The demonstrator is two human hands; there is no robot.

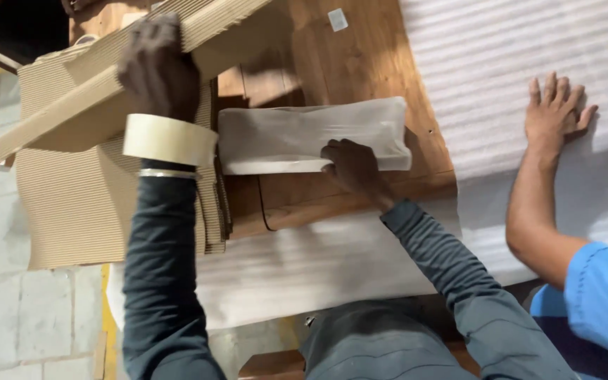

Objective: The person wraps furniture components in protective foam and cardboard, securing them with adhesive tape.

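My left hand (157, 67) grips the edge of a long strip of corrugated cardboard (72, 98) that slants across the upper left. A roll of pale tape (169, 139) rides on my left wrist like a bracelet. My right hand (352, 165) presses on the near edge of a white foam-wrapped bundle (297, 134) lying on a brown wooden panel (360, 56).
A stack of corrugated cardboard sheets (72, 204) lies at the left. White foam sheet (501, 70) covers the right side and also the near side (304, 267). A co-worker in a blue shirt rests a flat hand (554, 109) on the foam at the right.
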